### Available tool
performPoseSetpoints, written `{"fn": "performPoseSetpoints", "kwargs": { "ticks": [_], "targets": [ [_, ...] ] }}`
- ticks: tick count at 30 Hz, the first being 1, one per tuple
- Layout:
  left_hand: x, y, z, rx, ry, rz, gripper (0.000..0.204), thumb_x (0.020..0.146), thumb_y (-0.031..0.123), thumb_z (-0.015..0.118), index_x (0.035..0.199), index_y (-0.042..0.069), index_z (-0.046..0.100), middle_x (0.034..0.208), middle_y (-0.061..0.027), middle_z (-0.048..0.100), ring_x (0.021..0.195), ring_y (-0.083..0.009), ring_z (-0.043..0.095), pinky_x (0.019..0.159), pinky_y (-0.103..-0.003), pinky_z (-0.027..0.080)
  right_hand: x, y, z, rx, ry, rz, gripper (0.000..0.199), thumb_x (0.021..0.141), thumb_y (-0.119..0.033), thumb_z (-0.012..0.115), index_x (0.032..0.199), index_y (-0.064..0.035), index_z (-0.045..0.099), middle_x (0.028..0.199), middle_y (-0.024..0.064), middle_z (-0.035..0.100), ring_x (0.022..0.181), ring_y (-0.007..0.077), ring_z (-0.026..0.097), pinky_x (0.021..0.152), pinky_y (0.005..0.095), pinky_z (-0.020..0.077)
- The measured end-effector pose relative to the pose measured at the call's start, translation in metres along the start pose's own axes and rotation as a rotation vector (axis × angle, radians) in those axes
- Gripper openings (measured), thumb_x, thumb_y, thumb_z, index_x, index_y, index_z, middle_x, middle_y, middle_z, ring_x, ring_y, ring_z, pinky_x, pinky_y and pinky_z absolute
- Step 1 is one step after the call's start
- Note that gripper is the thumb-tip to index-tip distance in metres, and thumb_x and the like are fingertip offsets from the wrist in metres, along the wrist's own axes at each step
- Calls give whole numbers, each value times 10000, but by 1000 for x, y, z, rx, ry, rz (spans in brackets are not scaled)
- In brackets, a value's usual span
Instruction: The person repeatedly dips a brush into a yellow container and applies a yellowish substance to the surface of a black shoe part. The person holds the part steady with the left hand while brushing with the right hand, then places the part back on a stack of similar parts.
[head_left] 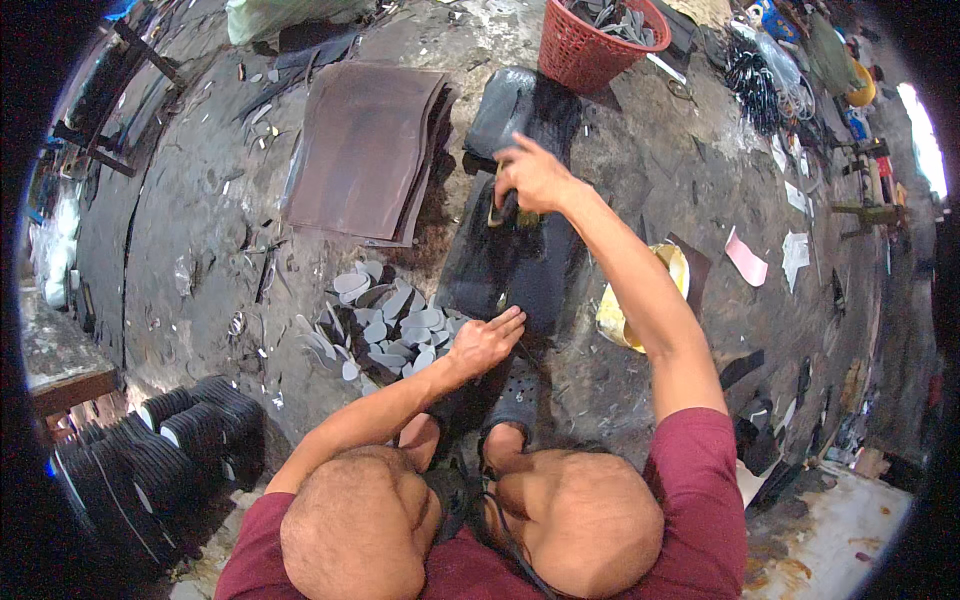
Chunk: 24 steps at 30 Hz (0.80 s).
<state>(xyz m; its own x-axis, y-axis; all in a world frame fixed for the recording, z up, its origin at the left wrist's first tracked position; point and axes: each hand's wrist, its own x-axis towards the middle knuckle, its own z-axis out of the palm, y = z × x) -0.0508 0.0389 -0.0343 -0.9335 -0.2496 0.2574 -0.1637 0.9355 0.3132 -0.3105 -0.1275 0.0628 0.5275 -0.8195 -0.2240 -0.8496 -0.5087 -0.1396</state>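
On the floor [200, 150], centre: black mat [475, 262], w/ L hand [486, 341] laid at its near end, fingers together, no grip seen. R hand [532, 178], blurred, curls round a dark tool [509, 208] over the mat; tool type & contact unclear. Poss. faults: mat slips if L hand presses too lightly; tool strays toward L hand if aimed poorly; grey pieces [397, 328], adj. at left, scatter if L arm [375, 408] brushes them.

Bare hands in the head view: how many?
2: the left hand at the near end of the black sheet, the right hand farther forward over it, gripping a blurred dark object.
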Motion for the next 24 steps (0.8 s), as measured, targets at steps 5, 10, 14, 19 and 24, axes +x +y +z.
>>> {"fn": "performPoseSetpoints", "kwargs": {
  "ticks": [5,10,14,19,24],
  "targets": [
    [5,3,-8,-43,-43,-42,363,832,112,601,1180,74,697,1396,-62,616,1313,-175,571,729,-320,614,-42,8,15,176,19,127,418,688,-41,611,948,-319,782,1159,-42,722,1271,211,560,1175,448,305],
    [9,7,-14,-58,-75,-82,355,828,115,619,1174,102,703,1403,-38,614,1312,-164,571,717,-328,614,-80,18,9,153,-3,328,516,699,-26,596,1031,-375,780,1104,40,743,1118,249,658,1033,406,438],
    [9,6,-11,-53,-45,-92,326,824,116,636,1141,108,709,1393,-23,623,1295,-150,584,708,-329,614,-124,12,16,290,-14,688,482,767,-84,614,1084,-415,764,1061,66,754,995,305,704,876,446,544],
    [8,9,-8,-132,48,-131,306,812,89,654,1112,101,716,1381,-22,630,1284,-150,592,745,-344,613,-161,-24,29,493,24,878,409,862,-222,657,1204,-441,698,1056,76,753,1018,303,705,864,447,560],
    [13,11,-20,-156,62,-179,367,799,60,644,1161,88,698,1369,-42,636,1287,-176,591,785,-350,607,-164,-49,31,478,37,723,432,849,-230,678,1267,-339,669,1031,110,743,973,330,705,856,448,543]
  ]
}}
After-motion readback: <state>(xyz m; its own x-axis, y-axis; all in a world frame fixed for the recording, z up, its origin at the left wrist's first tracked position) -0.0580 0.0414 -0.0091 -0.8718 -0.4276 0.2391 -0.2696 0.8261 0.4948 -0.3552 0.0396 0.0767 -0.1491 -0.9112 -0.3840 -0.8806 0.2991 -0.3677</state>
